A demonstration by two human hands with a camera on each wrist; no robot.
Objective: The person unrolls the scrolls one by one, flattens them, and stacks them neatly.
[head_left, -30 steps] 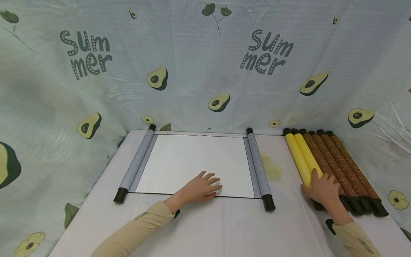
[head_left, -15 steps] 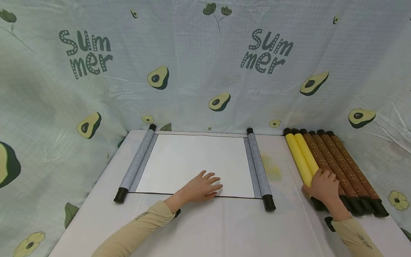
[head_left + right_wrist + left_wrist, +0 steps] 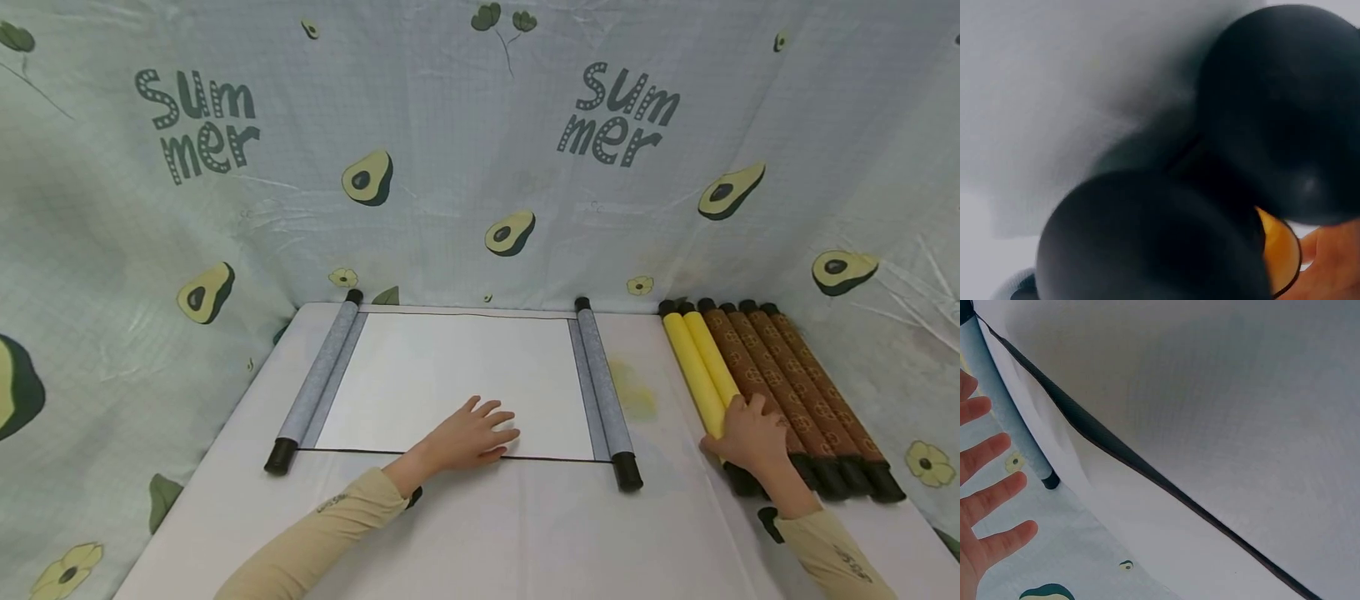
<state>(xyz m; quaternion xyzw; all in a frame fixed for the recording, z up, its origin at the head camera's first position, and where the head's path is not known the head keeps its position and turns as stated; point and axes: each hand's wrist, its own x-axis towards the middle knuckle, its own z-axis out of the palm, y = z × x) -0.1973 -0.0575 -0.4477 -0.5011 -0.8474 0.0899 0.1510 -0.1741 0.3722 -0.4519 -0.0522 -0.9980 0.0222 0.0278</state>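
A hanging scroll lies unrolled, its white sheet stretched between a grey roller on the left and another grey roller on the right, both with black knobs. My left hand is spread over the sheet's front edge; its fingers look straight and parted in the left wrist view. At the right, my right hand grips the near end of a yellow scroll rolled into two parallel rods, thumb on its left side. Its black knobs fill much of the right wrist view.
Several brown patterned rolls with black knobs lie side by side, just right of the yellow scroll. A patterned cloth backdrop rises behind the white table. A yellowish stain marks the table between the two scrolls.
My right hand's fingers have closed in on the yellow scroll, which has edged slightly left, away from the brown rolls. The left hand has stayed in place.
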